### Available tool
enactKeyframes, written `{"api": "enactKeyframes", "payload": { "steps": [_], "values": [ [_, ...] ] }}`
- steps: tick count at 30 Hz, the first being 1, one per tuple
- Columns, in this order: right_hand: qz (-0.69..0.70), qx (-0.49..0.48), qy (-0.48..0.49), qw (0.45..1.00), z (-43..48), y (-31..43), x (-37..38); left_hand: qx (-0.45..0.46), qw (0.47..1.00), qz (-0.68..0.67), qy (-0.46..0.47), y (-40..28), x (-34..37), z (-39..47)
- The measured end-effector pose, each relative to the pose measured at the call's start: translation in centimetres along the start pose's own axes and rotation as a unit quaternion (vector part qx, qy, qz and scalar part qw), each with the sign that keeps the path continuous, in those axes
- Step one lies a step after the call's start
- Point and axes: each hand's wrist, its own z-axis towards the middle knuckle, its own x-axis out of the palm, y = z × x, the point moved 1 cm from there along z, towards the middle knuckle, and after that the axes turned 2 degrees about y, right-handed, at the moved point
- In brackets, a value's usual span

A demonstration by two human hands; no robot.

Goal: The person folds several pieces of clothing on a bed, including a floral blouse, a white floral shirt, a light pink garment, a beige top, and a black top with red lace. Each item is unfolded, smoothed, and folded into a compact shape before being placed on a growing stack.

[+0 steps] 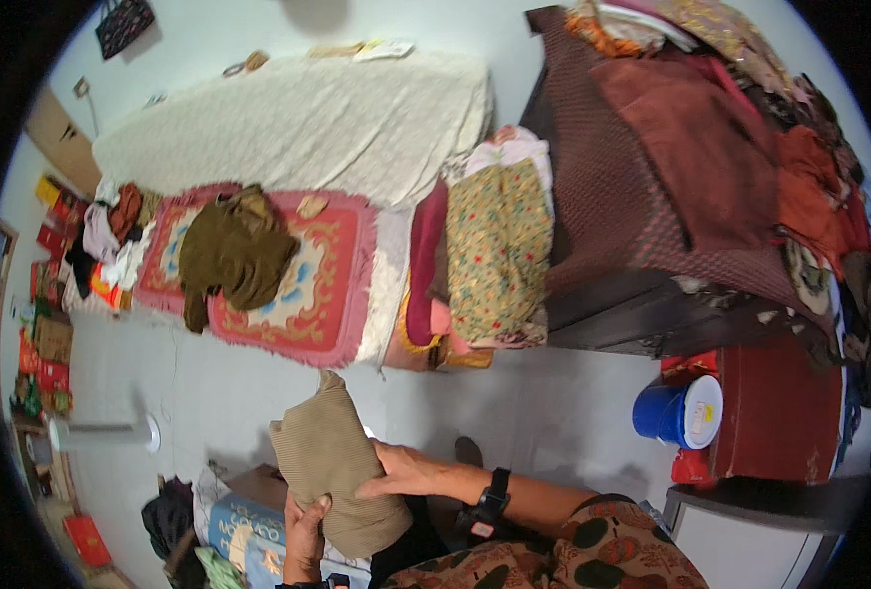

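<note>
A folded beige ribbed garment (332, 467) is held up in front of my body at the lower middle of the view. My left hand (305, 534) grips its lower left edge, thumb on top and the other fingers out of sight underneath. On the right side, my right hand (404, 471) holds the cloth, with its thumb lying across the surface. A narrow end of the fabric sticks up at the top of the bundle. Beyond it, a crumpled olive-brown garment (240, 250) lies on a red patterned mat (332, 316) with a fringed edge.
A white cover (295, 125) drapes the long furniture by the wall. Folded floral fabric (500, 250) and a maroon cloth (700, 154) lie farther right. A blue bucket (659, 412) with a white lid stands on the floor. Boxes (52, 339) line the left side.
</note>
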Motion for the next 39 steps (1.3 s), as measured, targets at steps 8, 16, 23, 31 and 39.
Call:
{"api": "enactKeyframes", "payload": {
  "steps": [8, 16, 23, 31, 39],
  "values": [
    [-0.412, -0.198, -0.348, 0.819, -10.6, 21.4, -16.6, 0.025, 0.999, 0.037, 0.03, -9.2, 3.7, 6.7],
    [-0.428, -0.267, -0.389, 0.771, -14.5, 34.0, -30.8, 0.054, 0.992, 0.025, 0.108, -13.4, 13.5, 13.1],
    [-0.175, -0.285, -0.468, 0.818, -13.7, 37.0, -44.0, 0.105, 0.987, 0.052, 0.111, -17.5, 22.3, 15.3],
    [-0.135, -0.194, -0.396, 0.887, -12.6, 31.6, -43.2, 0.166, 0.975, 0.039, 0.145, -22.5, 29.8, 17.1],
    [-0.184, -0.418, -0.588, 0.668, -26.5, 37.8, -37.7, 0.07, 0.93, -0.055, 0.355, -30.8, 46.3, 11.2]
  ]
}}
